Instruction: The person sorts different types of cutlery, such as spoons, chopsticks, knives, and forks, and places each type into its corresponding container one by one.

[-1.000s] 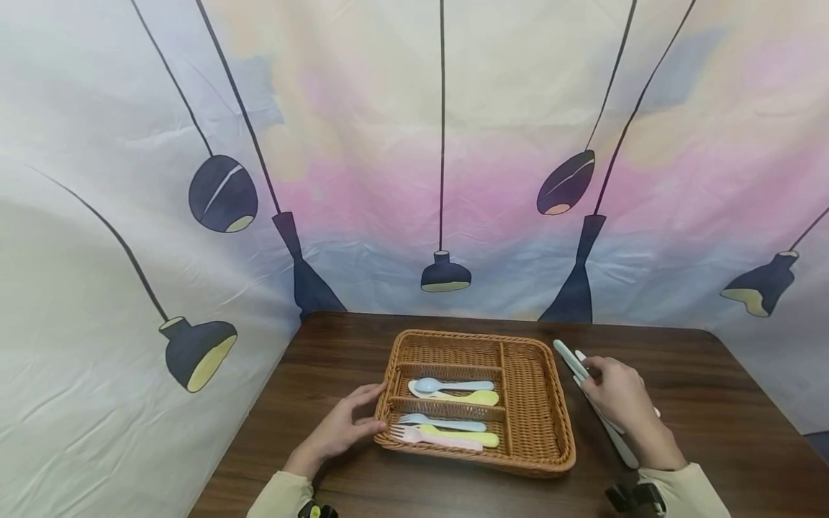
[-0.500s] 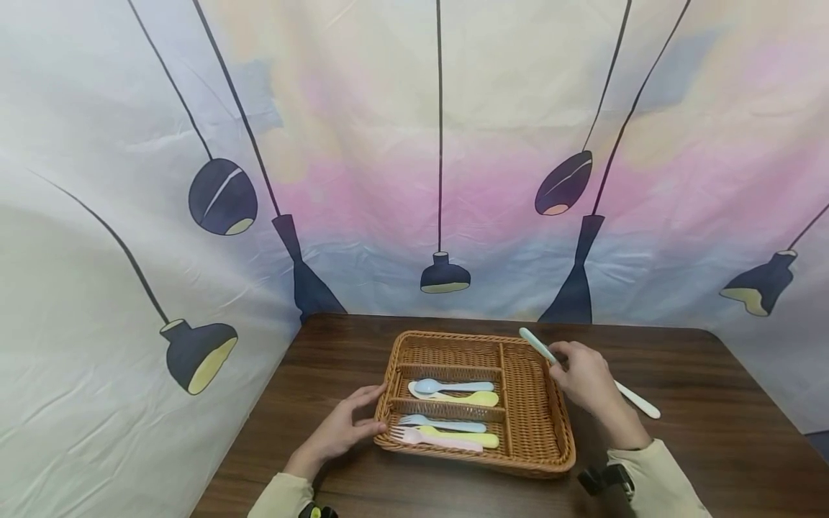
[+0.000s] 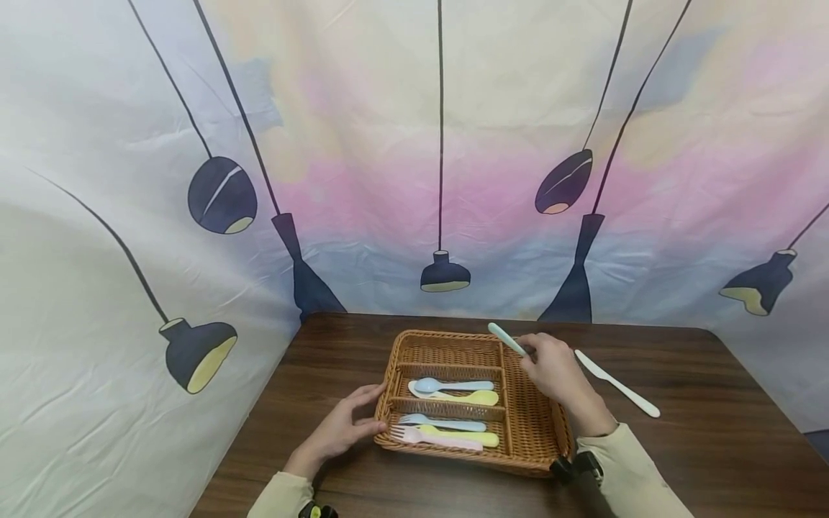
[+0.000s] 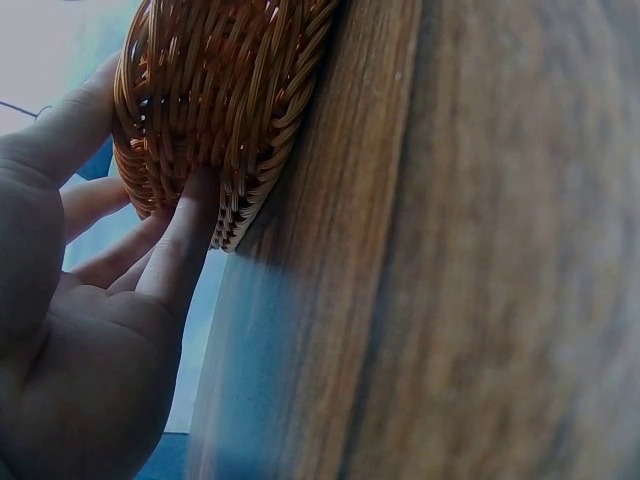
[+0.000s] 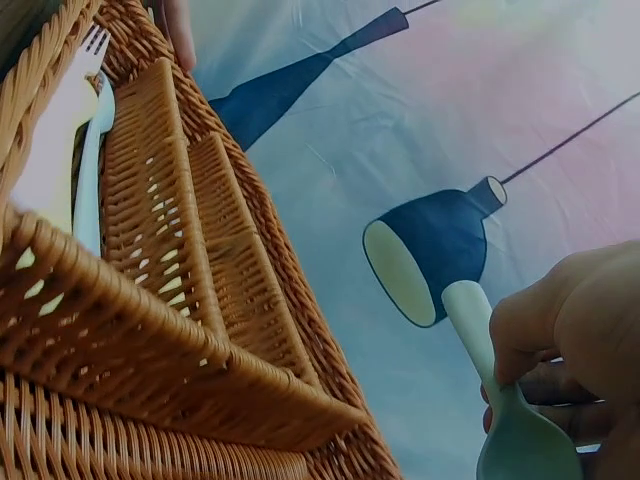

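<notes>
A brown wicker cutlery basket (image 3: 540, 464) stands on the table, split into compartments. My left hand (image 3: 341, 429) holds its left side, the thumb at the rim and a fingertip against the outer wall, as the left wrist view shows. Over the right-hand compartment my right hand (image 3: 557, 368) pinches a pale green piece of cutlery (image 5: 470, 320), whose rounded handle end points up and left. Below the fingers it broadens; I cannot tell whether it is a spoon or a knife. Beside that hand, a white knife (image 3: 618, 385) lies on the table.
Blue and yellow spoons (image 3: 482, 398) lie in the middle left compartment with a paler one partly under them. Blue, yellow and pink forks (image 3: 414, 434) fill the front compartment. The dark wooden table (image 3: 725, 432) reaches back to a printed cloth backdrop (image 3: 363, 273).
My right hand has lifted the pale green cutlery from the table on the right and carried it left over the basket. The white knife is now uncovered. My left hand has stayed put.
</notes>
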Motion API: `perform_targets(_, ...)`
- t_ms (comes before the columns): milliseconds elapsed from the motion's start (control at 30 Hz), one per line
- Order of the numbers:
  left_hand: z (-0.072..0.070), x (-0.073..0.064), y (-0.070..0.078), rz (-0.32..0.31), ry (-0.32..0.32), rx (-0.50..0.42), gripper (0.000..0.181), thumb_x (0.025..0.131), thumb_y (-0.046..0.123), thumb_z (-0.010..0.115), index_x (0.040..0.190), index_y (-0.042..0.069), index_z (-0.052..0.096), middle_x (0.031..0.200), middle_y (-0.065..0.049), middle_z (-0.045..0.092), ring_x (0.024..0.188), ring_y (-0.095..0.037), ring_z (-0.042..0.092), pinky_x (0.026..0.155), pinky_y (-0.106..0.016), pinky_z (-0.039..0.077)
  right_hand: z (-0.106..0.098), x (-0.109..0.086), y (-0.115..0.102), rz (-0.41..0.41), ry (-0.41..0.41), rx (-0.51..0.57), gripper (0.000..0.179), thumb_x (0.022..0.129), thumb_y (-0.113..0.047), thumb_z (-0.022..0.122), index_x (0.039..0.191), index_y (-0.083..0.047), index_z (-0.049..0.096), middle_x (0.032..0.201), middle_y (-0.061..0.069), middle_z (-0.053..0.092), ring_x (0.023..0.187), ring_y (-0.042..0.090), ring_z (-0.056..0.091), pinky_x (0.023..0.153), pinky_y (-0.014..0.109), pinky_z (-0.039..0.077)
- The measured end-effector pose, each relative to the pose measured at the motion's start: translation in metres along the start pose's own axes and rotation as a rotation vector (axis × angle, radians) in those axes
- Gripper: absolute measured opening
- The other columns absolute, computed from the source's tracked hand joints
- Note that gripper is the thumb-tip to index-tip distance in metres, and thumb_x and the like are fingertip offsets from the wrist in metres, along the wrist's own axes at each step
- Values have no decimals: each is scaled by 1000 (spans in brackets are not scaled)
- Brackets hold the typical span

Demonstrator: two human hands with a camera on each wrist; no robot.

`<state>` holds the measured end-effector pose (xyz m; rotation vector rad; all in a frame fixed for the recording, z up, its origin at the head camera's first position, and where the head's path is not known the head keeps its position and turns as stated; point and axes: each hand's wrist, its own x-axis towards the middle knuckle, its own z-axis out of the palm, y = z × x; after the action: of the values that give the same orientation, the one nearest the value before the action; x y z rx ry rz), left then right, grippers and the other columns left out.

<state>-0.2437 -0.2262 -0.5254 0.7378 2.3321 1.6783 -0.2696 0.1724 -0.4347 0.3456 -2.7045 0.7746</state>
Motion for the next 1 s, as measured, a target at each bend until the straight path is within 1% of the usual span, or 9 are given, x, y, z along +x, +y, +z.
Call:
perform_targets(133, 0, 0, 1, -4, 6, -1, 75, 85, 17, 75, 148, 2, 38, 148, -26, 33, 134, -49, 35, 99, -30, 52, 3, 4, -7, 0, -18, 10, 28, 86, -1, 62, 113, -3, 69, 92, 11, 64, 67, 16, 55, 48, 25, 39)
perform_targets(267, -1, 0, 1, -3, 3, 0, 75, 85, 17, 75, 148, 2, 38, 148, -27, 33, 133, -50, 37, 99, -30, 53, 8, 6, -13, -2, -44, 28, 30, 87, -3, 60, 116, -4, 69, 97, 12, 64, 66, 16, 50, 48, 25, 38)
perform_targets(467, -1, 0, 0, -2, 3, 6, 74, 86, 17, 75, 148, 2, 38, 148, -26, 34, 133, -49, 37, 99, -30, 53, 16, 8, -21, -23, -28, 14, 30, 86, -4, 64, 115, -7, 70, 98, 11, 66, 67, 16, 52, 53, 27, 41)
perform_targets(533, 0, 0, 0, -5, 3, 7, 74, 86, 17, 75, 148, 2, 38, 148, -26, 34, 135, -48, 35, 99, -30, 53, 19, 8, -24, -24, -38, 20, 29, 86, -4, 65, 115, -6, 69, 99, 11, 66, 67, 14, 54, 52, 26, 43)
perform_targets(667, 0, 0, 0, -10, -1, 0, 75, 86, 17, 75, 149, 3, 37, 149, -25, 33, 136, -49, 33, 99, -30, 53, 24, 11, -31, -19, -69, 48, 29, 87, -4, 64, 115, -7, 69, 101, 11, 65, 66, 14, 53, 48, 25, 42)
perform_targets(833, 0, 0, 1, -14, 1, -3, 75, 86, 17, 75, 149, 2, 38, 149, -26, 33, 135, -49, 34, 99, -30, 53, 29, 14, -38, -52, -68, 62, 25, 87, -3, 63, 110, -9, 70, 94, 8, 64, 66, 14, 52, 51, 25, 42)
perform_targets(1000, 0, 0, 2, -24, 1, -6, 75, 85, 18, 75, 148, 2, 38, 149, -26, 32, 136, -48, 33, 100, -29, 52, 33, 15, -45, -89, -52, 76, 23, 87, -4, 64, 108, -11, 71, 93, 5, 65, 66, 12, 51, 52, 24, 42)
